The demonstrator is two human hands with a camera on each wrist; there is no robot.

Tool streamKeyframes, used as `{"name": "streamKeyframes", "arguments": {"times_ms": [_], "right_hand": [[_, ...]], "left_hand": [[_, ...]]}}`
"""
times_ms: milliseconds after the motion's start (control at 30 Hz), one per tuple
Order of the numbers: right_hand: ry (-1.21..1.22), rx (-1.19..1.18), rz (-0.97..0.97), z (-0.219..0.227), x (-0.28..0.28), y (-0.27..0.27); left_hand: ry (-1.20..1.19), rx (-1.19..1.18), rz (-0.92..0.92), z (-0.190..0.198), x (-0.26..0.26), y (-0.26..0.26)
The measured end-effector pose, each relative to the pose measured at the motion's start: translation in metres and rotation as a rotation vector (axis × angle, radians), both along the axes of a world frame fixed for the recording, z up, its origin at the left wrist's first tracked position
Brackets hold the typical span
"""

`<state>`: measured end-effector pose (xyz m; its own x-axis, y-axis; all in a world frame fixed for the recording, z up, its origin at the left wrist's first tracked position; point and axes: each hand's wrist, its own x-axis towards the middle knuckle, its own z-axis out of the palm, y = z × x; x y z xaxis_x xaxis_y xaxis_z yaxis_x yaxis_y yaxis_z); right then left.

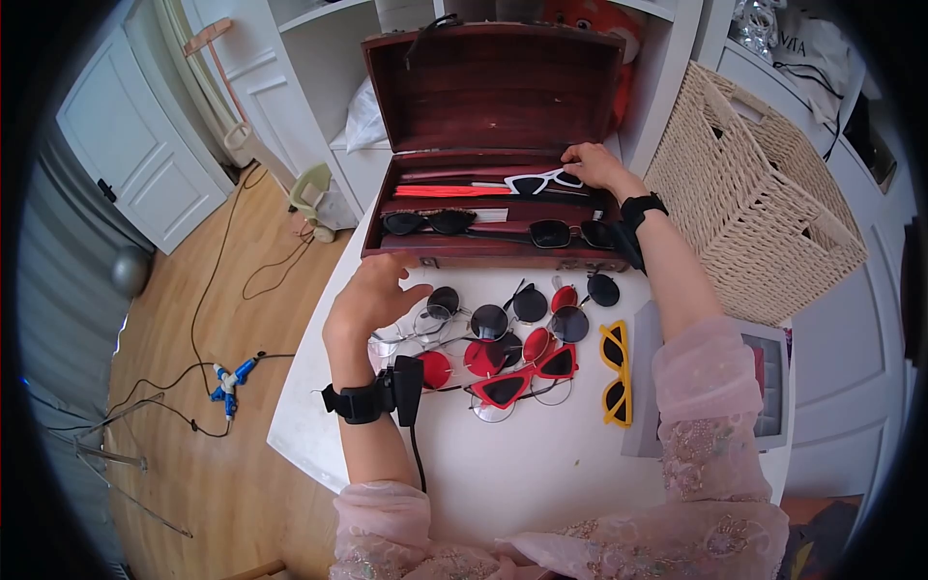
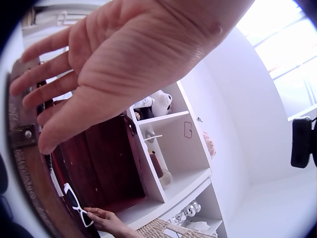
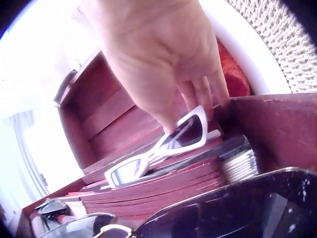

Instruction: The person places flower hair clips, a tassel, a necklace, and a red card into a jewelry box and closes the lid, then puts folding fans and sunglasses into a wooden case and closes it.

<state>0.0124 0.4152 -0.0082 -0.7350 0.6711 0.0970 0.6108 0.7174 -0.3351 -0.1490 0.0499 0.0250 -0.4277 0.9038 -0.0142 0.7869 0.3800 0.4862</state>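
My right hand (image 1: 601,166) pinches white-framed cat-eye sunglasses (image 1: 527,184) by their right end, at the back of an open dark red wooden chest (image 1: 483,261). In the right wrist view the thumb lies against the top of the white frame (image 3: 199,113), with other fingers behind it. My left hand (image 1: 362,304), fingers spread and holding nothing, hovers by the chest's front left corner. Dark sunglasses (image 1: 449,221) and metal-rimmed sunglasses (image 1: 551,233) lie inside the chest near its front.
Several round-lensed sunglasses (image 1: 489,322) and red cat-eye sunglasses (image 1: 506,391) lie on the white table (image 1: 503,483) before the chest. Yellow sunglasses (image 1: 616,374) lie to their right, beside a grey box (image 1: 770,387) under my right arm. A woven basket (image 1: 715,193) stands right of the chest.
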Motion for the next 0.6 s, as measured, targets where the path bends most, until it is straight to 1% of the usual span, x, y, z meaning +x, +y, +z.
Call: {"name": "streamKeyframes", "arguments": {"times_ms": [33, 100, 133, 200, 300, 500, 600], "right_hand": [[-0.001, 0.000, 0.000, 0.002, 0.001, -0.004], [0.001, 0.088, 0.079, 0.006, 0.003, -0.014], [-0.003, 0.086, 0.079, 0.007, 0.004, -0.016], [-0.170, 0.130, 0.052, 0.011, 0.003, -0.022], [-0.232, 0.179, 0.022, 0.016, 0.004, -0.035], [-0.258, 0.104, 0.021, 0.022, 0.009, -0.034], [-0.259, 0.112, 0.025, 0.021, 0.011, -0.034]], "left_hand": [[-0.002, 0.004, -0.003, 0.000, 0.000, 0.000], [0.004, 0.012, -0.009, 0.000, -0.001, 0.000], [0.010, 0.019, -0.015, -0.001, -0.001, 0.000], [0.009, 0.020, -0.020, -0.002, -0.001, 0.001], [0.006, 0.021, -0.019, 0.000, 0.000, 0.000], [0.022, 0.021, -0.033, -0.003, -0.004, 0.000], [0.020, 0.030, -0.037, 0.000, 0.000, -0.001]]}}
